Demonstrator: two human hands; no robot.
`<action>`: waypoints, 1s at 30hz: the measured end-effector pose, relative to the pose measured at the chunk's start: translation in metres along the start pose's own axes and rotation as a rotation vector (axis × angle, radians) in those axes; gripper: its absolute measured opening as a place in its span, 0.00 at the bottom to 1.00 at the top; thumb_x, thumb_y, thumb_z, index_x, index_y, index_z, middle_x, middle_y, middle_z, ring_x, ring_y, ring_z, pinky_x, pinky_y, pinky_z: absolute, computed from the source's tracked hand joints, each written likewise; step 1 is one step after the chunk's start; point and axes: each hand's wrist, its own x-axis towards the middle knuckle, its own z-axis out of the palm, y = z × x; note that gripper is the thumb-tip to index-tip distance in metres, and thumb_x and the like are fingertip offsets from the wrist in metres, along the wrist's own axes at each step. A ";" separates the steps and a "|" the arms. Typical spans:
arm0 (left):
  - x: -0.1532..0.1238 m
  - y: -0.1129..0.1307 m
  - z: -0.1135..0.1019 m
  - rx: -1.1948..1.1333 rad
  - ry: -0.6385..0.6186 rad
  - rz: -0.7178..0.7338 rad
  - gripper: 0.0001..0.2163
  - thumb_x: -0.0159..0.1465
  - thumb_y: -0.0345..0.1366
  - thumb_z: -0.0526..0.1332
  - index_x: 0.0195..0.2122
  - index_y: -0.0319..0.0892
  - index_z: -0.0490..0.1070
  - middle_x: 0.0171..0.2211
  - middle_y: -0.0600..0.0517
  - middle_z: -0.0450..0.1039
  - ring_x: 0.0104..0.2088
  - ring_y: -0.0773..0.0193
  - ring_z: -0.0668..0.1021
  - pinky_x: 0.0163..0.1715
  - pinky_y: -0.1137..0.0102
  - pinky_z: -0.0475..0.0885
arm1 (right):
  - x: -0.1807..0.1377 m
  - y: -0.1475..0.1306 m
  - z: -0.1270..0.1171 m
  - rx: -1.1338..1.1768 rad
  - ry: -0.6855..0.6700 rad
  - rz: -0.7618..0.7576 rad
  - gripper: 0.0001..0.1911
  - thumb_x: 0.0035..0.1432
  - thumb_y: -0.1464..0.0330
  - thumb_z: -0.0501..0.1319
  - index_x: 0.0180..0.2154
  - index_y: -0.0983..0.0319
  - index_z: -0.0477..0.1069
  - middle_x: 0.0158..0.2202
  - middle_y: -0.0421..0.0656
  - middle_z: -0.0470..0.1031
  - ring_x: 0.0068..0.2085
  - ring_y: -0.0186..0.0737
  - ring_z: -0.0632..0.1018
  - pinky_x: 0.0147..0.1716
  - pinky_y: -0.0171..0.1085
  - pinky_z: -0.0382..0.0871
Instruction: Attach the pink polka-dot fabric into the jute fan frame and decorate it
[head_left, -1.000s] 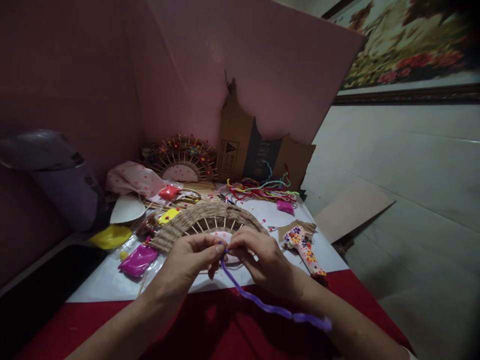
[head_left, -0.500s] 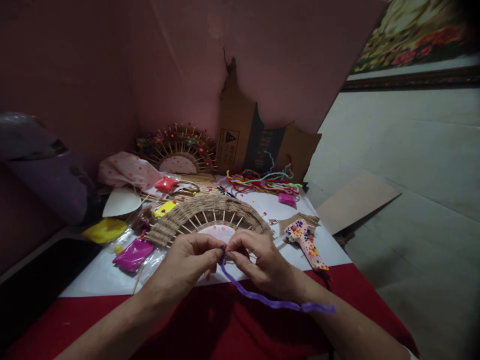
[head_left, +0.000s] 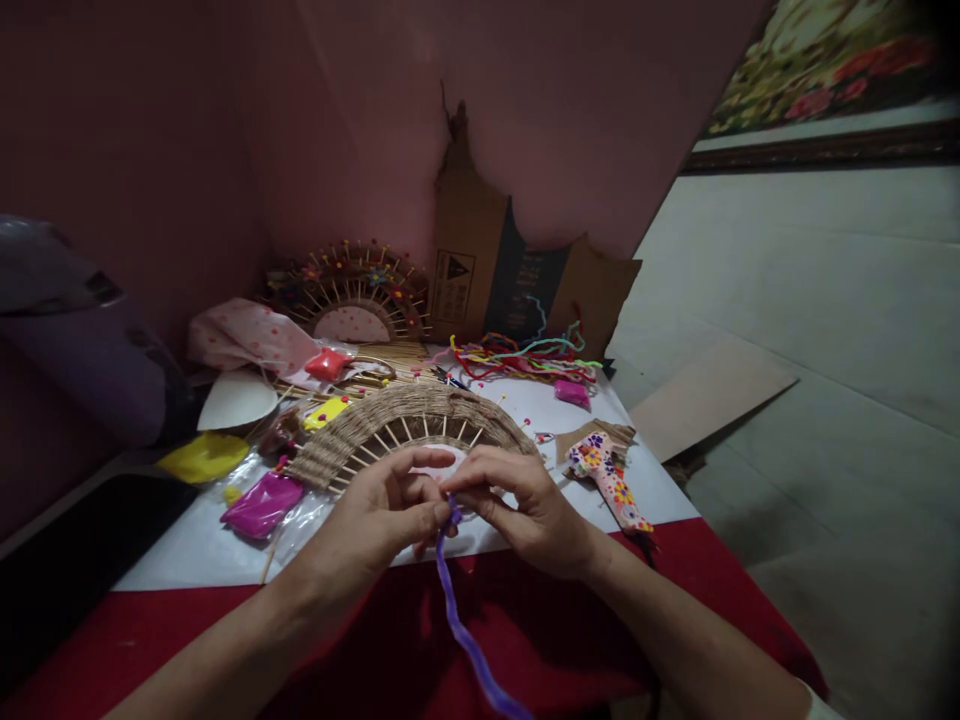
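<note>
The purple pipe cleaner point(head_left: 459, 610) hangs toward the person, its top end pinched between the left hand point(head_left: 382, 515) and right hand point(head_left: 525, 510). Twist in small turns, fingers tight. Just beyond them lies the woven fan point(head_left: 405, 425) on the desk point(head_left: 187, 560).

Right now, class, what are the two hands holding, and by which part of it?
Both the left hand and the right hand pinch the top end of a purple pipe cleaner; its free length hangs down toward the person.
</note>
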 end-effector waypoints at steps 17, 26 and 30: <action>-0.005 0.004 -0.002 0.004 -0.026 0.003 0.18 0.53 0.32 0.66 0.44 0.40 0.65 0.22 0.56 0.70 0.23 0.72 0.68 0.22 0.76 0.59 | -0.006 0.003 -0.007 -0.088 -0.160 -0.167 0.06 0.56 0.76 0.55 0.36 0.63 0.68 0.31 0.45 0.75 0.32 0.36 0.74 0.34 0.36 0.68; -0.005 0.006 0.002 0.041 -0.009 0.022 0.16 0.52 0.34 0.67 0.40 0.38 0.67 0.23 0.55 0.71 0.23 0.71 0.69 0.23 0.75 0.62 | -0.005 0.005 -0.006 -0.080 -0.079 -0.256 0.07 0.55 0.79 0.55 0.36 0.65 0.68 0.30 0.46 0.75 0.32 0.35 0.74 0.32 0.35 0.69; -0.004 0.005 0.001 0.069 0.002 -0.043 0.15 0.50 0.33 0.67 0.39 0.37 0.69 0.22 0.54 0.71 0.23 0.71 0.70 0.23 0.75 0.63 | -0.005 0.003 -0.006 -0.097 -0.093 -0.278 0.07 0.57 0.78 0.54 0.36 0.64 0.67 0.30 0.46 0.75 0.33 0.35 0.75 0.35 0.36 0.70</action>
